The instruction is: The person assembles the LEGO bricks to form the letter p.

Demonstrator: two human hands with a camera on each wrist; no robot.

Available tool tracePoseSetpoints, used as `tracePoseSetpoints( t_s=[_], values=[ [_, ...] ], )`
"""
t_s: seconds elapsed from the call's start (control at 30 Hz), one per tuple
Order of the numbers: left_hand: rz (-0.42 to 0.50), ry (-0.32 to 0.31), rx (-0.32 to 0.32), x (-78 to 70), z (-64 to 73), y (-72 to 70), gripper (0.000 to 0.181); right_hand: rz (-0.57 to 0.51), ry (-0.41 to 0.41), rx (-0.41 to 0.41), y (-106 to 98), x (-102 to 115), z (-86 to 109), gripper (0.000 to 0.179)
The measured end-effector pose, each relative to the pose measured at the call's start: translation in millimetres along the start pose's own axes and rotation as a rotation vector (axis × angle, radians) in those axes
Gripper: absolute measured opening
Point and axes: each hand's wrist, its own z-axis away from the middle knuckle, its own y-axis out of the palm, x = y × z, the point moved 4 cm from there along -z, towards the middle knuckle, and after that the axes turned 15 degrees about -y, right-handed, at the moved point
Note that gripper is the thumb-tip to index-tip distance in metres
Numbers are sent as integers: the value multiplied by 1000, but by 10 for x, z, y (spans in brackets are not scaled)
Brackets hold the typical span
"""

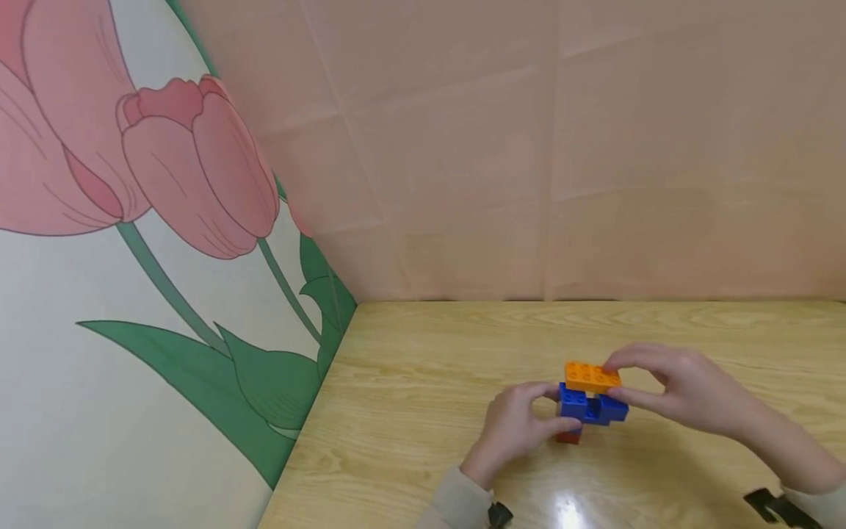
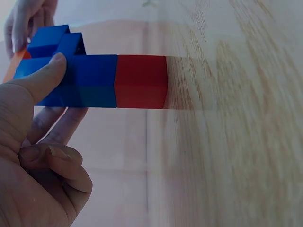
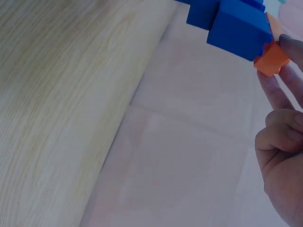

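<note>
A small stack of toy building bricks stands on the wooden table. At its foot is a red brick [image 2: 141, 81]; blue bricks [image 1: 572, 402] sit above it, some jutting out to the right. My left hand [image 1: 518, 422] grips the blue part from the left, thumb in front and fingers behind. From the right, my right hand [image 1: 687, 389] pinches an orange brick [image 1: 590, 377] with studs on top. The orange brick lies across the top of the blue ones; whether it is fully pressed down I cannot tell.
The light wood table [image 1: 410, 411] meets a pinkish cloth backdrop [image 1: 463, 162] at its far edge. A white panel with printed tulips [image 1: 198, 162] borders the left side. Dark straps [image 1: 780, 507] show near both sleeves.
</note>
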Motion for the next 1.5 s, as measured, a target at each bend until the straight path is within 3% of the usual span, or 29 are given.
tracePoseSetpoints(
  t_s=[0.53,0.77,0.93,1.23,1.5],
  values=[
    [-29,-5,16,43,40,49,41,-36,-51,-19,91,193,21,64],
    [-44,10,16,11,44,17,42,-89,52,-48,149,243,19,56],
    [-49,36,12,-1,44,10,41,-130,77,-61,195,251,-2,53],
    [-49,56,1,-9,49,-28,41,-91,27,-64,183,278,-81,47],
    [-47,49,3,-1,58,-50,41,-73,31,-44,207,294,-105,45]
  ],
)
